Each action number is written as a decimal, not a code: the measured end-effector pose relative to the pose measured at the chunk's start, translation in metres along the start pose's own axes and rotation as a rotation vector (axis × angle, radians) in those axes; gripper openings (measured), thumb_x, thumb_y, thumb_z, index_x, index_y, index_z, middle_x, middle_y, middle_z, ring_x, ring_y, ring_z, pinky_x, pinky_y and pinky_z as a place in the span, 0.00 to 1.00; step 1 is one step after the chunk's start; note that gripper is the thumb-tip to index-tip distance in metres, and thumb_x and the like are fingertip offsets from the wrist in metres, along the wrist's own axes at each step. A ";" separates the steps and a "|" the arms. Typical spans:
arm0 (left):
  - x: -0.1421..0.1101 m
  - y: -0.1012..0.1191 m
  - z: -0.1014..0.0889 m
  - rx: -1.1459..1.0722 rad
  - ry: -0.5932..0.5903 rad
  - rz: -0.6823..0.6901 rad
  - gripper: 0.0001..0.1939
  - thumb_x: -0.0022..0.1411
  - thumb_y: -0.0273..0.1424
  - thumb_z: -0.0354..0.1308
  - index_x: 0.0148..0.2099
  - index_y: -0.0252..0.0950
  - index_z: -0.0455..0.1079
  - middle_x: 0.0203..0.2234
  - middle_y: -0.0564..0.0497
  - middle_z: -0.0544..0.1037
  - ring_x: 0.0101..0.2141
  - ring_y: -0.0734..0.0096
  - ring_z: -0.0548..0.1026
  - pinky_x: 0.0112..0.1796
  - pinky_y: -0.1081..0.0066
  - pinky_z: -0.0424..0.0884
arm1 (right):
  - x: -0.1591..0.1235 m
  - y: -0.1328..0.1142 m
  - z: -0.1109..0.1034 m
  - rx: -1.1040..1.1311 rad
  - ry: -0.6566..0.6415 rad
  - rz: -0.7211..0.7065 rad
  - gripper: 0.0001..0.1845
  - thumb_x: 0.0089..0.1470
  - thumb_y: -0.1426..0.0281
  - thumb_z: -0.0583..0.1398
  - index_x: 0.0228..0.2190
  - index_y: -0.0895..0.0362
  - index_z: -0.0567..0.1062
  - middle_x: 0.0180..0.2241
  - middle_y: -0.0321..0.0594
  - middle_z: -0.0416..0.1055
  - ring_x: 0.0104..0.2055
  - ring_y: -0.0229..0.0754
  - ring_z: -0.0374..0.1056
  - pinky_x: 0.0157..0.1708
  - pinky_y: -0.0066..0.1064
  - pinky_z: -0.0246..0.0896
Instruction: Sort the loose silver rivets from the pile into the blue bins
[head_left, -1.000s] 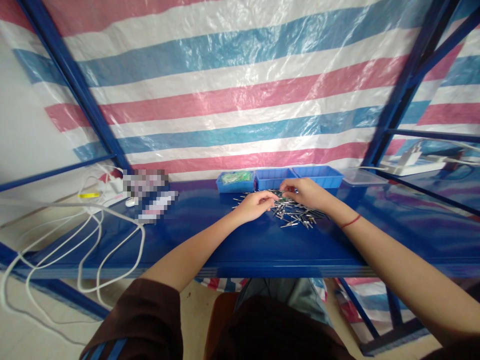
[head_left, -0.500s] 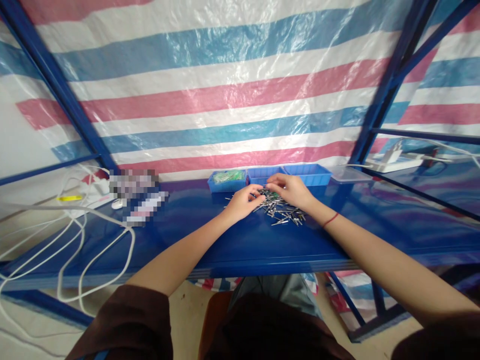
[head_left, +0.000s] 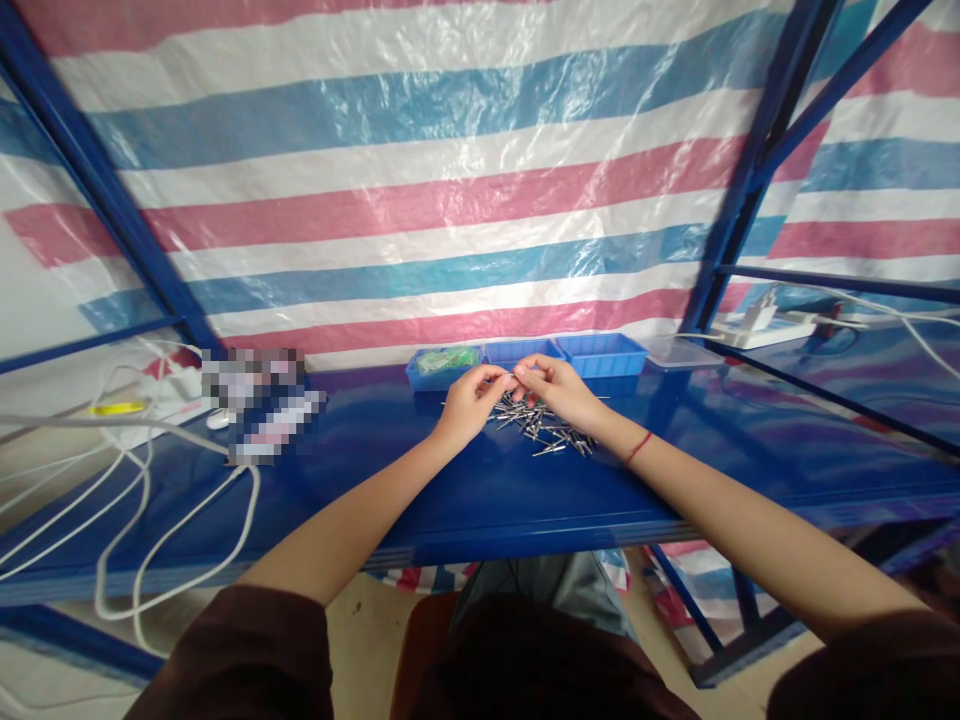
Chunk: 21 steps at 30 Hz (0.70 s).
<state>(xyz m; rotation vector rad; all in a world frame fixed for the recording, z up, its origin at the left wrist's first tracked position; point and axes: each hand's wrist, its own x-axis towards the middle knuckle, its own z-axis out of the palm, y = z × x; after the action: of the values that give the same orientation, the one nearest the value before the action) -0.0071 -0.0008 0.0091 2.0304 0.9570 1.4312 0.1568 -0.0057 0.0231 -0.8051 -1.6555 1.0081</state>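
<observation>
Both hands meet above a loose pile of thin metal pins (head_left: pixel 551 428), which look like blind rivets, on the blue tabletop (head_left: pixel 465 495). My left hand (head_left: pixel 472 398) is closed in a pinch, thumb against fingers. My right hand (head_left: pixel 553 388) also pinches, its fingertips meeting those of the left. A thin pale sliver shows between the fingertips, too small to name. Just behind the hands stand a blue bin holding green-and-silver pieces (head_left: pixel 448 362), a middle blue bin (head_left: pixel 525 350) partly hidden by my right hand, and a right blue bin (head_left: pixel 604 357).
A clear plastic lid (head_left: pixel 681 352) lies right of the bins. White cables (head_left: pixel 251 520) loop over the table's left side, by a power strip (head_left: pixel 161 405) and a blurred-out item (head_left: pixel 274 425). Another power strip (head_left: pixel 772 328) is at the right. Blue frame posts (head_left: pixel 742 200) stand before striped sheeting (head_left: pixel 450 190).
My hands, apart over the pile earlier, have come together with fingertips touching. My right hand has moved left and closed from a looser curl. The whole view has shifted slightly.
</observation>
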 end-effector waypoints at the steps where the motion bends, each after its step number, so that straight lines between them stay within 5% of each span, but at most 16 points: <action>1: 0.000 0.001 0.000 0.012 0.016 0.018 0.11 0.60 0.37 0.54 0.38 0.35 0.71 0.31 0.50 0.77 0.30 0.74 0.73 0.32 0.75 0.68 | 0.000 0.000 0.001 -0.001 -0.002 0.011 0.22 0.46 0.50 0.60 0.30 0.57 0.68 0.28 0.40 0.74 0.25 0.35 0.67 0.20 0.25 0.58; 9: -0.003 0.004 0.001 0.092 0.101 0.062 0.09 0.59 0.35 0.54 0.37 0.34 0.70 0.32 0.50 0.76 0.27 0.77 0.70 0.28 0.77 0.66 | -0.001 0.003 0.001 -0.105 -0.046 0.066 0.26 0.53 0.49 0.53 0.21 0.59 0.70 0.16 0.33 0.61 0.16 0.29 0.53 0.15 0.23 0.45; 14: -0.003 0.001 0.002 0.091 0.101 0.076 0.10 0.59 0.36 0.55 0.36 0.35 0.71 0.31 0.51 0.76 0.27 0.77 0.70 0.28 0.77 0.66 | -0.001 0.005 0.001 -0.094 -0.047 0.034 0.25 0.51 0.49 0.55 0.23 0.59 0.70 0.19 0.35 0.65 0.18 0.30 0.57 0.16 0.24 0.48; 21: -0.002 -0.002 0.002 0.067 0.096 0.006 0.10 0.60 0.35 0.54 0.40 0.35 0.70 0.32 0.50 0.75 0.26 0.77 0.71 0.29 0.77 0.67 | -0.002 -0.002 0.004 -0.156 0.154 -0.130 0.18 0.46 0.56 0.62 0.33 0.56 0.69 0.26 0.38 0.71 0.27 0.39 0.68 0.25 0.30 0.61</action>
<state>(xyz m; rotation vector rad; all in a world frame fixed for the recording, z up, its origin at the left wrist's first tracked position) -0.0059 -0.0009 0.0058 2.0290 1.0524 1.5304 0.1529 -0.0091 0.0235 -0.8447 -1.6446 0.7154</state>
